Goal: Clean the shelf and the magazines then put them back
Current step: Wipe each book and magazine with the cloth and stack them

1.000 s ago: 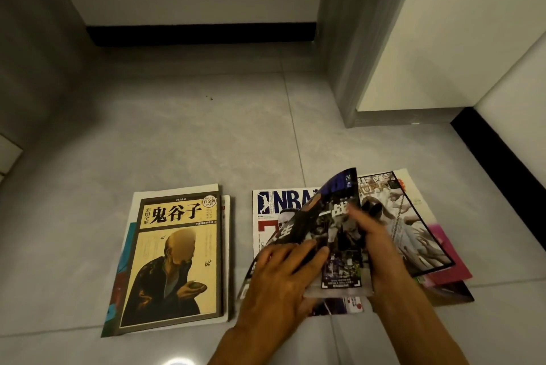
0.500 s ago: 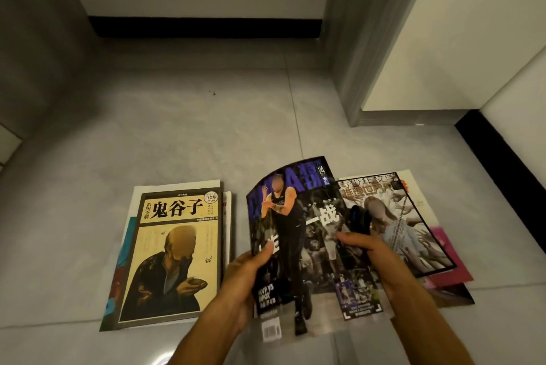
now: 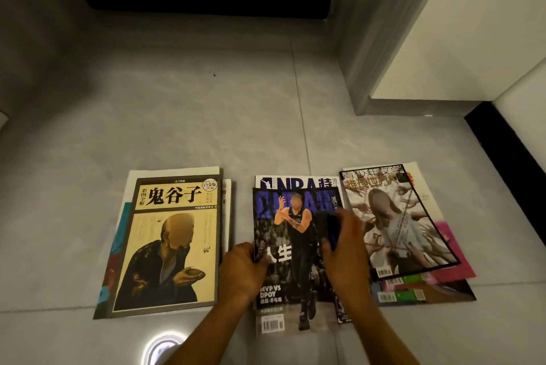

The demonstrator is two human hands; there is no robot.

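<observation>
Grey floor tiles (image 3: 177, 116) hold three stacks. On the middle one, a glossy basketball magazine (image 3: 295, 270) lies flat; the left hand (image 3: 242, 270) pinches its left edge, the right hand (image 3: 345, 249) clasps a dark cloth (image 3: 331, 228) against the cover. Best to pin that edge firmly and wipe far to near. The yellow-covered book (image 3: 174, 243) tops the left stack.

Your right hand (image 3: 344, 249) covers most of a dark object (image 3: 331, 228); you can't tell what it is. The lower magazines (image 3: 425, 293) are mostly buried, titles hidden. Both forearms leave the bottom edge.
</observation>
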